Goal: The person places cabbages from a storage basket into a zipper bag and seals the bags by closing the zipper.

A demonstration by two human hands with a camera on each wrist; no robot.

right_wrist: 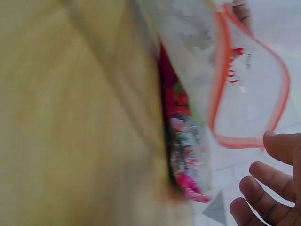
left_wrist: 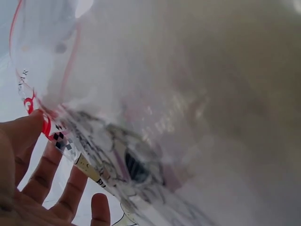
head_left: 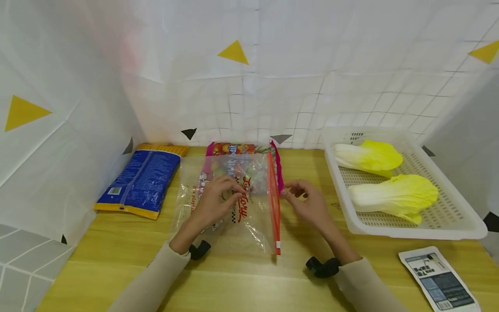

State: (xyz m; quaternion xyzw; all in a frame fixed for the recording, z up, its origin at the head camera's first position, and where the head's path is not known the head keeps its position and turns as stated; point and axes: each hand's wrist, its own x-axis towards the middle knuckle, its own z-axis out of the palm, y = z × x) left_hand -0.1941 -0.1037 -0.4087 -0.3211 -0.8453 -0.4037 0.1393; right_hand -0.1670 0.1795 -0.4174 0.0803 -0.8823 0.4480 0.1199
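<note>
A clear zip bag with red lettering stands out in front of me, its red zip edge on the right. My left hand pinches the bag's film near the lettering, and the left wrist view has its thumb against the plastic. At the zip edge, my right hand pinches the rim between thumb and forefinger. The right wrist view shows the bag's mouth spread into a loop, with the thumb at its corner. A pink candy packet lies beneath and behind the bag, partly seen through it.
A blue and yellow packet lies at the left by the wall sheet. On the right stands a white basket holding two cabbages. A white and grey pouch lies near the table's front right.
</note>
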